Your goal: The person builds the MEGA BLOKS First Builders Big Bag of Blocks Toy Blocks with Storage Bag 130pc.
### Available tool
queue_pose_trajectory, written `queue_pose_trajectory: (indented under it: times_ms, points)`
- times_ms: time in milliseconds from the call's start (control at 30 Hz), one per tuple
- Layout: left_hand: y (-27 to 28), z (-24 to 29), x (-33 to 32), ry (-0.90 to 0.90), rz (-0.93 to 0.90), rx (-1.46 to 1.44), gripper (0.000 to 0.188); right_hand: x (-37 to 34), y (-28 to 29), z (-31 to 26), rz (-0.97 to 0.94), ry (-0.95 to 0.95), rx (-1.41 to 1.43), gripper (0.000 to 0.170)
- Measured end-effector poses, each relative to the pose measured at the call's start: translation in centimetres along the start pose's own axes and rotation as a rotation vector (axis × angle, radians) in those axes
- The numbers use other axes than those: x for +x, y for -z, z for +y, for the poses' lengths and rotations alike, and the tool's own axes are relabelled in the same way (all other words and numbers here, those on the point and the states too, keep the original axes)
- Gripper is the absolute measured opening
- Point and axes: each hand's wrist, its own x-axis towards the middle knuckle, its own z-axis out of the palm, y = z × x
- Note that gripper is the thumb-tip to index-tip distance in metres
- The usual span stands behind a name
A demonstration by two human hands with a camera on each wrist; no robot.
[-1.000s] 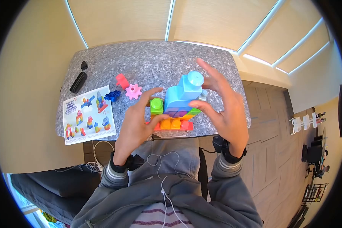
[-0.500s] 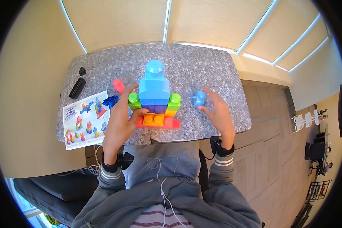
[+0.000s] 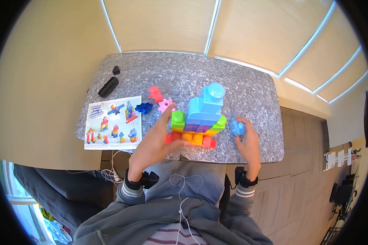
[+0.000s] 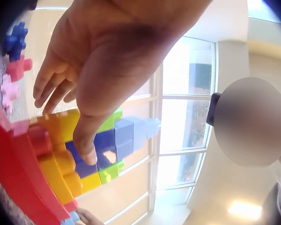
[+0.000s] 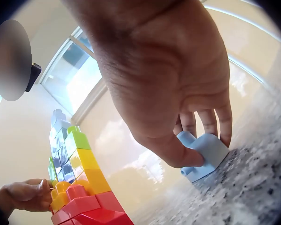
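Note:
In the head view, a tower of building blocks (image 3: 204, 112) stands near the table's front edge, with a red base (image 3: 210, 143), orange, yellow, purple and green blocks, and light blue blocks on top. My left hand (image 3: 153, 141) is at the tower's left side, its fingers extended. In the left wrist view its thumb (image 4: 86, 147) lies over the purple blocks (image 4: 105, 152). To the right of the tower, my right hand (image 3: 248, 143) pinches a light blue block (image 5: 210, 152) between thumb and fingers, low at the speckled tabletop.
A printed building-ideas sheet (image 3: 112, 122) lies at the left. Beyond the left hand are a dark blue gear (image 3: 144, 108), a pink gear (image 3: 166, 105) and a pinkish-red piece (image 3: 155, 94). A black case (image 3: 108, 87) rests at the back left of the grey table (image 3: 171, 69).
My right hand has left the tower's right side, reached down to the light blue block at the right and taken hold of it. My left hand has stayed by the tower. The head view has shifted.

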Motion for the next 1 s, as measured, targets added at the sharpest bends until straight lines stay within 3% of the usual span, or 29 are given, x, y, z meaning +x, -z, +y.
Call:
queue_pose_trajectory:
  times_ms: [33, 100, 133, 233, 300, 367, 467, 500, 567, 633, 667, 767, 867, 1000]
  points:
    - [0.9, -0.3, 0.1, 0.005, 0.010, 0.004, 0.105, -0.2, 0.2, -0.5, -0.026, -0.066, -0.017, 0.064]
    - [3.3, -1.2, 0.7, -0.025, -0.007, 0.062, 0.088, -0.5, 0.0, 0.1, -0.019, -0.049, -0.024, 0.065]
    - [4.0, -1.4, 1.0, 0.004, 0.068, 0.121, 0.065, -0.6, 0.0, 0.6, -0.006, -0.041, -0.032, 0.066]
    - [5.8, -4.1, 2.6, 0.088, 0.234, 0.294, 0.057, -1.0, -0.3, 2.1, 0.021, 0.025, -0.063, 0.066]
    - [6.7, -6.0, 3.7, 0.058, 0.231, 0.353, 0.056, -1.0, -0.3, 1.6, 0.009, 0.002, -0.065, 0.065]
    - [6.4, -8.4, 4.7, -0.110, 0.209, 0.475, 0.060, -1.3, -0.1, 1.3, -0.006, -0.025, -0.070, 0.064]
    - [4.3, -11.5, 5.9, -0.159, 0.129, 0.460, 0.065, -1.1, -0.4, 0.9, -0.013, -0.053, -0.046, 0.060]
    - [3.9, -11.5, 5.8, -0.152, 0.136, 0.468, 0.065, -1.1, -0.3, 0.6, -0.042, -0.124, -0.022, 0.060]
    - [2.9, -10.2, 6.2, 0.071, 0.088, 0.415, 0.063, -0.9, -0.2, 0.7, -0.064, -0.196, -0.010, 0.059]
    - [2.4, -9.5, 6.3, 0.123, 0.097, 0.465, 0.057, -1.5, -0.3, 1.4, 0.018, 0.033, -0.103, 0.060]
    - [2.1, -9.3, 6.4, 0.183, 0.108, 0.533, 0.050, -1.7, -0.2, 1.7, 0.017, 0.025, -0.113, 0.060]
    - [1.9, -9.8, 6.3, 0.050, 0.211, 0.563, 0.036, -1.6, -0.5, 1.5, 0.011, 0.014, -0.055, 0.060]
    - [1.7, -9.9, 6.2, -0.006, 0.347, 0.543, 0.032, -1.5, -0.3, 0.6, -0.040, -0.112, -0.047, 0.059]
    - [1.4, -9.9, 5.5, 0.067, 0.204, 0.437, 0.036, -1.7, -0.7, 1.8, -0.008, -0.084, -0.023, 0.058]
